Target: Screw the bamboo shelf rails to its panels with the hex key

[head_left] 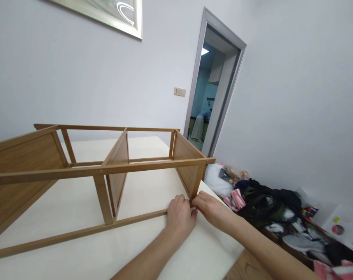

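Note:
A brown wooden shelf rack (pixel 153 166) lies on its side on a white table (pixel 144 241), its slatted frame joining several panels. My left hand (pixel 180 216) is closed around the near bottom rail, close to the rack's right end. Right beside it, my right hand (pixel 209 208) has its fingers pressed together at the lower corner, where the end panel (pixel 189 155) meets that rail. The right fingertips are partly hidden, so anything small between them cannot be made out. Screw heads show along the upper near rail.
Right of the table, clothes, bags and a grey shoe (pixel 303 243) are piled up, with a white box (pixel 344 227) beside them. Behind stands an open doorway (pixel 205 97); a bent-over person (pixel 200 124) is in the room beyond. A light switch (pixel 179 91) is on the wall.

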Action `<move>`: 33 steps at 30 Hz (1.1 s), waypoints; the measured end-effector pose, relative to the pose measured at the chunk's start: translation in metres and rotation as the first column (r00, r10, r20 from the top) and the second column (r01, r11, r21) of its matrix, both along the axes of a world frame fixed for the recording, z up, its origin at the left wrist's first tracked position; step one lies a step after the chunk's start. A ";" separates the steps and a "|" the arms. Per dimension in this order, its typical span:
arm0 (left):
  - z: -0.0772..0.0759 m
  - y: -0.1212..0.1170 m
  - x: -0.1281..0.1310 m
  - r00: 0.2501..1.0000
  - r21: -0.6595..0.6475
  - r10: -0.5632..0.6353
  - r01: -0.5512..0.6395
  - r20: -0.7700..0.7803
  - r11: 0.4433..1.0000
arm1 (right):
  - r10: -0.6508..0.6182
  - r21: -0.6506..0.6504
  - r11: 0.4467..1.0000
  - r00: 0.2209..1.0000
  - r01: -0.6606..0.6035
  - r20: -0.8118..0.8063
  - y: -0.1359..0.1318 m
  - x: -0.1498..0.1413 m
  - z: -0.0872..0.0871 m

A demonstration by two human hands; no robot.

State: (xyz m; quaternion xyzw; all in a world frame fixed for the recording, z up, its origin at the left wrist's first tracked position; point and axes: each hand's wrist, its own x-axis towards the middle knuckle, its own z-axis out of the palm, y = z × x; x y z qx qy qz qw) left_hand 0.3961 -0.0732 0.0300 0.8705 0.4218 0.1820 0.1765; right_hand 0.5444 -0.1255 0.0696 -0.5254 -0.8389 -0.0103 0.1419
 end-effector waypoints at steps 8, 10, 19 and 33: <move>-0.002 0.000 0.000 1.000 0.012 -0.005 0.004 0.017 1.000 | -0.083 0.045 0.994 0.966 0.097 -0.244 -0.001 0.006 -0.014; -0.003 0.000 0.000 1.000 0.019 -0.004 0.004 0.022 1.000 | -0.093 0.049 0.993 0.963 0.109 -0.252 -0.002 0.006 -0.016; -0.005 0.001 0.001 1.000 0.056 -0.001 -0.001 0.025 0.998 | -0.132 0.042 0.988 0.950 0.150 -0.284 -0.004 0.007 -0.017; -0.009 0.000 0.003 1.000 0.112 -0.002 0.000 0.020 0.994 | -0.243 0.190 0.920 0.878 0.343 -0.412 -0.013 0.022 -0.044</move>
